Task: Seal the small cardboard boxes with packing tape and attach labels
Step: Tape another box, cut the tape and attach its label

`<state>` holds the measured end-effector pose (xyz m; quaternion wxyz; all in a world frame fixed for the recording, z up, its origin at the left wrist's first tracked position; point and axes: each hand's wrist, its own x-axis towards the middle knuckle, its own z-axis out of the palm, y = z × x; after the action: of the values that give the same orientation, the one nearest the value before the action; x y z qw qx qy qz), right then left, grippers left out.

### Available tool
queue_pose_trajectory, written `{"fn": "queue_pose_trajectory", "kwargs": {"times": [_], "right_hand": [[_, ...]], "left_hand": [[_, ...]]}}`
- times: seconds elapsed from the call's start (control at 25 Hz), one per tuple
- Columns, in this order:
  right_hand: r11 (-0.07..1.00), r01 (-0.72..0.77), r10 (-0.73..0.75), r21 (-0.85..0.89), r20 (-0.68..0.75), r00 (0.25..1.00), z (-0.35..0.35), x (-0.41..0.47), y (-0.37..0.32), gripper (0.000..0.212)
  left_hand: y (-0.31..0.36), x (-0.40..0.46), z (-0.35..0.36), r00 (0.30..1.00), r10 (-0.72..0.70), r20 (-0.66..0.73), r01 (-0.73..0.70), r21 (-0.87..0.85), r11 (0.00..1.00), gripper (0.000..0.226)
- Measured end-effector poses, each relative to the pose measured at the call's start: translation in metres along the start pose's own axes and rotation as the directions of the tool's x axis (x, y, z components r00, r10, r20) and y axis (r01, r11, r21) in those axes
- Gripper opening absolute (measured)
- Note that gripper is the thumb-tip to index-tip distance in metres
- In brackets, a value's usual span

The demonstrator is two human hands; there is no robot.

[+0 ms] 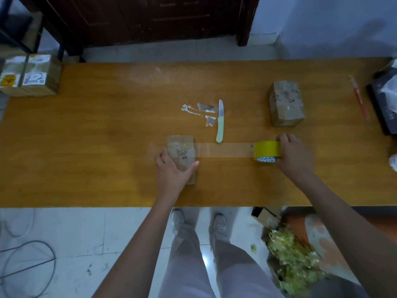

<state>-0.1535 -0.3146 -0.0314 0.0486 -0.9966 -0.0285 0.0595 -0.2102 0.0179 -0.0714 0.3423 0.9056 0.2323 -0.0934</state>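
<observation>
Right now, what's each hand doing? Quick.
Left hand: fingers flat, pressing down on the small cardboard box.
Right hand: grips the yellow tape roll, a strip of tape stretched to the box.

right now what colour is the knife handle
Pale mint green, on the knife; the head view shows it.

Two hands are seen, the left hand point(171, 171) and the right hand point(293, 152). Four small cardboard boxes are counted: a near box point(182, 155) and a far-right box point(285, 103) on the desk point(96, 136), and two labelled boxes point(39, 76) side by side at the far left edge. One roll of packing tape point(267, 151), one knife point(220, 121) and one red pen point(359, 97) are counted. Several torn tape scraps point(198, 110) are seen beside the knife; their exact number cannot be told.
</observation>
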Motion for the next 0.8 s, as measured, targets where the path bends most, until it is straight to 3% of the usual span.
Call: {"fn": "queue_pose_trajectory", "kwargs": {"times": [0.12, 0.28, 0.52, 0.64, 0.8], "right_hand": [[0.996, -0.029, 0.034, 0.085, -0.059, 0.998, 0.014, 0.0, 0.002, 0.05], [0.988, -0.082, 0.096, 0.128, -0.1, 0.99, 0.023, -0.006, 0.0, 0.055], [0.981, -0.094, 0.105, 0.169, -0.052, 0.993, 0.019, -0.005, -0.007, 0.058], [0.975, -0.108, 0.117, 0.196, -0.036, 0.992, 0.018, -0.005, -0.009, 0.058], [0.974, -0.085, 0.099, 0.208, -0.058, 0.993, 0.017, -0.003, -0.019, 0.055]], "left_hand": [[-0.013, -0.002, 0.004, 0.997, 0.011, -0.072, -0.019, -0.108, 0.994, 0.109], [-0.015, -0.004, 0.007, 0.996, -0.001, -0.09, -0.012, -0.141, 0.99, 0.113], [-0.025, -0.003, -0.003, 0.998, 0.021, 0.061, -0.005, -0.247, 0.969, 0.13], [-0.039, -0.001, -0.009, 0.985, 0.085, 0.147, -0.042, -0.276, 0.96, 0.124], [-0.045, -0.003, -0.01, 0.984, 0.097, 0.148, -0.047, -0.309, 0.95, 0.108]]}}
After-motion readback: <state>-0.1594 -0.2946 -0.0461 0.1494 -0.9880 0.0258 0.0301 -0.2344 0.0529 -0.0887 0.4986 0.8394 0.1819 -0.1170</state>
